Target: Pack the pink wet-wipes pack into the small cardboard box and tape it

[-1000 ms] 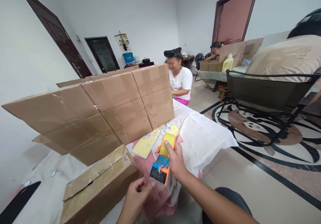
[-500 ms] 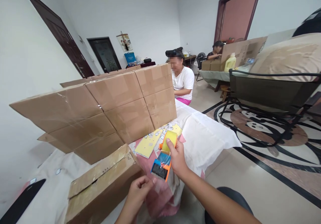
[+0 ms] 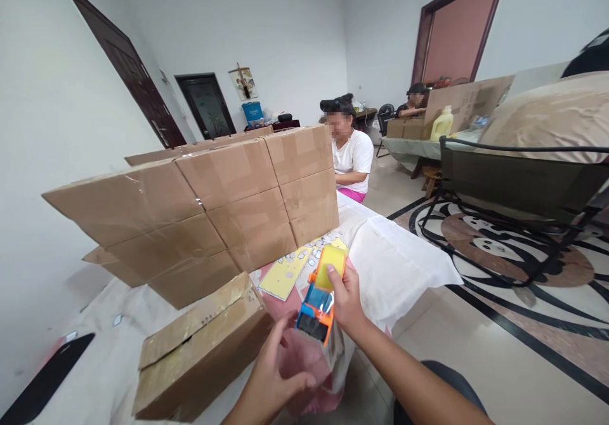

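My right hand (image 3: 346,301) grips an orange, blue and yellow tape dispenser (image 3: 320,295), holding it above the near edge of the table. A strip of clear tape hangs down from its lower end. My left hand (image 3: 276,374) is below and to the left of the dispenser with its fingers spread, holding nothing. It hovers beside the right end of a small closed cardboard box (image 3: 200,349) lying on the table.
A wall of stacked cardboard boxes (image 3: 209,203) stands behind the small box. A white cloth (image 3: 394,263) covers the table. A dark phone (image 3: 45,377) lies at the far left. A person in white (image 3: 352,155) sits behind the boxes, another further back. A folding chair (image 3: 514,184) stands at the right.
My left hand, pinched shut near the tape end before, has let go and spread its fingers. The dispenser in my right hand has shifted slightly right.
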`<state>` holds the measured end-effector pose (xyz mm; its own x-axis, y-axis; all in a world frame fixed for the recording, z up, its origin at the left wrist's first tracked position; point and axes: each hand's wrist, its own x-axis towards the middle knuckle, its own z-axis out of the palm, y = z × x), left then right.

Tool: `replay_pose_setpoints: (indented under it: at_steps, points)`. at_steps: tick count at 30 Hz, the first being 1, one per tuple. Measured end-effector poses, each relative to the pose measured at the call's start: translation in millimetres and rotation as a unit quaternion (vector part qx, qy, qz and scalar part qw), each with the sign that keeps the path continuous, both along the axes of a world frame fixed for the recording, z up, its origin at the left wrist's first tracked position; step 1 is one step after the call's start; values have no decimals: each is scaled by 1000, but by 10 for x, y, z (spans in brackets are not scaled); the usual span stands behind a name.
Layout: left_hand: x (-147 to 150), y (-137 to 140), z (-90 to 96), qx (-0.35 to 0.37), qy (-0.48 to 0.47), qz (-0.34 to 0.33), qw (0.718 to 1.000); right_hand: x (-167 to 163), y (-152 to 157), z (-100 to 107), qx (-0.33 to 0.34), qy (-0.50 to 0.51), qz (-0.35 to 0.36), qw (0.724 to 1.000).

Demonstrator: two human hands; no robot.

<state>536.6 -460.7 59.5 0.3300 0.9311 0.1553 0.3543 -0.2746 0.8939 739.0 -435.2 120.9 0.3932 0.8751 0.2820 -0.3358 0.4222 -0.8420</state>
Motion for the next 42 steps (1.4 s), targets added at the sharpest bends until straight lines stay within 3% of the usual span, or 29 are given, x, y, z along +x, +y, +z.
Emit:
replay_pose_setpoints:
  at_steps: [4,8,12,20,27,29,32,35,38,40,42]
  points:
    - [45,-78,41,-22,-84,-15,996,-79,-52,-48,-10,-1,19,1000]
    - [162,-188,145,-59,-148,35,987,-160,-137,-100,-26,-1,34,999]
    - [209,-247,211,-100,-158,27,982,-171,-178,-98,-46,10,18,999]
    - [227,-298,269,-115,-146,34,982,-149,-160,-40,-85,96,20,992]
    - [241,-457,407,-86,-180,56,978,-137,-91,-72,-103,116,36,987]
    - [236,-476,447,-97,-194,70,974,-126,-79,-66,-73,68,23,995]
    - [228,-461,477,-109,-210,83,968,-77,-90,-62,10,-89,-21,996]
    - [219,-420,472,-121,-212,89,966,13,-108,-65,102,-254,-79,958]
    - [202,-372,441,-120,-209,90,966,69,-108,-43,146,-308,-110,934]
    - [182,-329,411,-115,-196,88,970,41,-102,1,118,-252,-93,956]
    - [153,-277,381,-109,-164,83,977,-44,-99,63,39,-104,-58,992]
